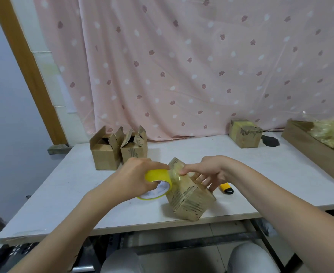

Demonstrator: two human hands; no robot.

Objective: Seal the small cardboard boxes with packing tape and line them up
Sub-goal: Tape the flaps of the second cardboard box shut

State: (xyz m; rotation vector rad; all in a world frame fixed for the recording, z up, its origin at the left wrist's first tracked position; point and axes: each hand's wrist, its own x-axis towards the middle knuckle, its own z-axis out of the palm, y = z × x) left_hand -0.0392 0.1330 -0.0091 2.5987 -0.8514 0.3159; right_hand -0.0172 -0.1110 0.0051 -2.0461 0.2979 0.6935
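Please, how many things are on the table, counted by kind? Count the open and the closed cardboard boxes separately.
Open small cardboard boxes: 2
Closed small cardboard boxes: 2, one in the hands, one at the back right
Rolls of yellow packing tape: 1
Yellow utility knives: 1
Long wooden trays: 1
Total: 7

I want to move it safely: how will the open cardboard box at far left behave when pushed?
The far-left open box probably slides easily and is light. Its upright flaps look floppy, so push the wall. It may bump the neighbouring open box.
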